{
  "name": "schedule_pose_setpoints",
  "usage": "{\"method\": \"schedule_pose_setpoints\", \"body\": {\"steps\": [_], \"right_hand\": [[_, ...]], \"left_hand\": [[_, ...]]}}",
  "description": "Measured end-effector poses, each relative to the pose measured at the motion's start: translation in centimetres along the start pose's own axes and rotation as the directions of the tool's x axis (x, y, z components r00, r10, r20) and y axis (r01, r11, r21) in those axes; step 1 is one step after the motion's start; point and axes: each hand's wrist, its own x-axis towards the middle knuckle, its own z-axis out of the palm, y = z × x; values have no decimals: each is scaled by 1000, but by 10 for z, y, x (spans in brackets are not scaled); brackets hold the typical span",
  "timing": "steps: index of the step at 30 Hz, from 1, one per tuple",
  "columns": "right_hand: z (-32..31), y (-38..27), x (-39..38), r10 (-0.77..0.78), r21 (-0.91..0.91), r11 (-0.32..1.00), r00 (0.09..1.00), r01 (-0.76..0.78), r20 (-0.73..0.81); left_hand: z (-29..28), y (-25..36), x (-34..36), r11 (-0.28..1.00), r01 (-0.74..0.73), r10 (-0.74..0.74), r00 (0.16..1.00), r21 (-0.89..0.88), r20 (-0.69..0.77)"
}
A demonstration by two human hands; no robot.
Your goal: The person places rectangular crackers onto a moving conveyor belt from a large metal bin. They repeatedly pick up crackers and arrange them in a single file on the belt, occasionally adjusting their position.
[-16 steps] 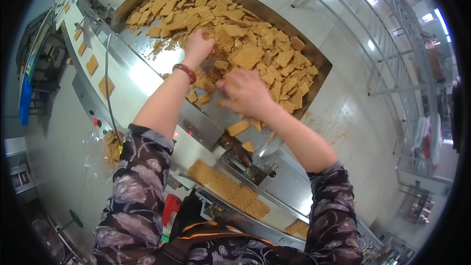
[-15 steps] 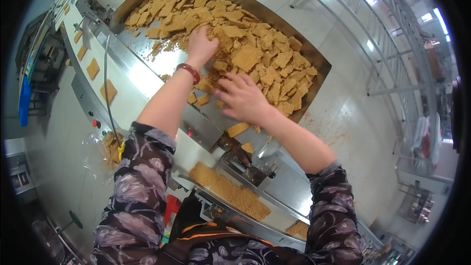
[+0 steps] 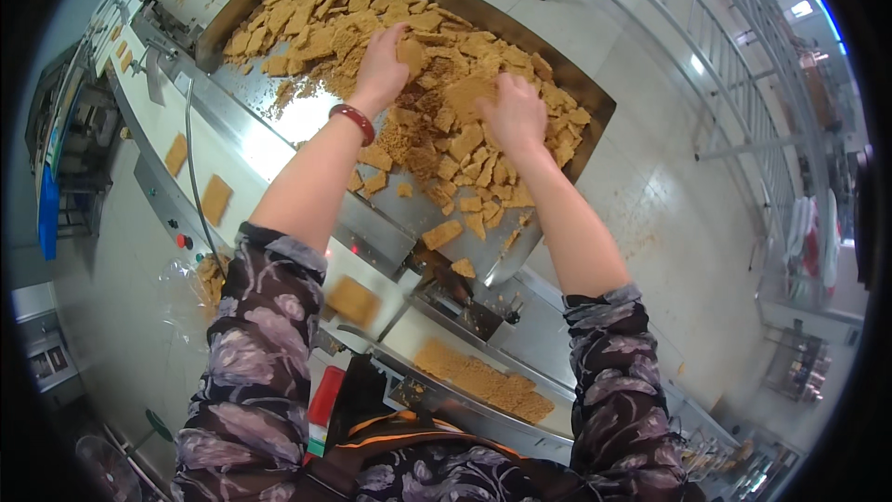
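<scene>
Both hands are deep in a big heap of flat brown biscuit pieces [image 3: 437,84] that fills a long metal tray [image 3: 595,116]. The left hand [image 3: 383,63], the one with a red bracelet [image 3: 353,121] on its wrist, has its grip curled shut round one brown piece near the top of the heap. The right hand [image 3: 514,112] lies flat on the heap with its fingers bent down into the pieces; I cannot tell if that grip has hold of anything or is only pressing. The pieces look thin and dry, so they could snap if the hands squeeze hard or push down too much, and then there would be more crumbs. Some crumbly bits already lie in the middle of the heap. The near end of the tray slopes down to a narrow metal chute [image 3: 465,307], and a few loose pieces [image 3: 444,234] sit right by that end. If the hands drag a big lot toward it at once, pieces could pile up there, get stuck, or slide over the tray's side onto the floor [image 3: 669,223]. Beside the tray, on the left, a white belt [image 3: 209,163] carries single squares [image 3: 216,200] in a row. A piece knocked sideways could land on that belt crooked or on top of another one. The long patterned sleeves [image 3: 251,353] hang close to the metal parts below and might catch on them.
</scene>
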Motion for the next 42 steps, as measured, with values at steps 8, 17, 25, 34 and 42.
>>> {"method": "schedule_pose_setpoints", "body": {"steps": [8,17,25,34,42], "right_hand": [[-81,56,-76,168,483,873,884,72,-436],[-123,72,-352,646,896,-117,652,-429,397],[-99,17,-547,787,761,-291,307,-580,535],[-72,-57,-518,616,744,-372,452,-555,645],[-90,29,-574,894,763,-91,285,-640,345]], "left_hand": [[-18,7,-34,598,537,-260,832,-595,489],[-8,52,-117,819,441,-313,879,-366,359],[8,93,-279,938,-347,245,679,9,692],[-42,86,-431,829,556,-216,225,58,950],[-49,69,-429,711,703,-228,268,-29,936]]}}
